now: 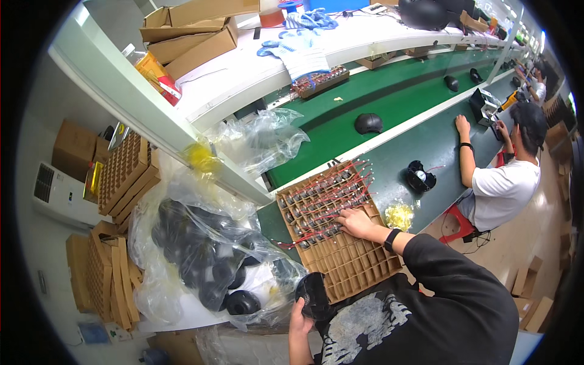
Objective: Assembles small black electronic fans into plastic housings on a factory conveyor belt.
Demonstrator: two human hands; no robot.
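Observation:
My left hand (299, 317) grips a black, rounded plastic shell (312, 294) beside the near left corner of a cardboard tray. My right hand (358, 223) is over that divided cardboard tray (353, 258), its fingers bent down at the edge of the filled rows. What the fingertips pinch is hidden. Small metal motors (316, 198) with red wires fill the tray's far cells, and the near cells stand bare. Another black shell (420, 176), with a round light-coloured part inside, sits on the bench to the right.
At left, a clear plastic bag (182, 255) holds several black shells. Yellow-white scraps (399, 216) lie right of the tray. Beyond runs a green conveyor belt (328, 134) carrying a black shell (368, 123). A co-worker (505, 170) sits at the bench on the right. A white post (152, 109) rises at left.

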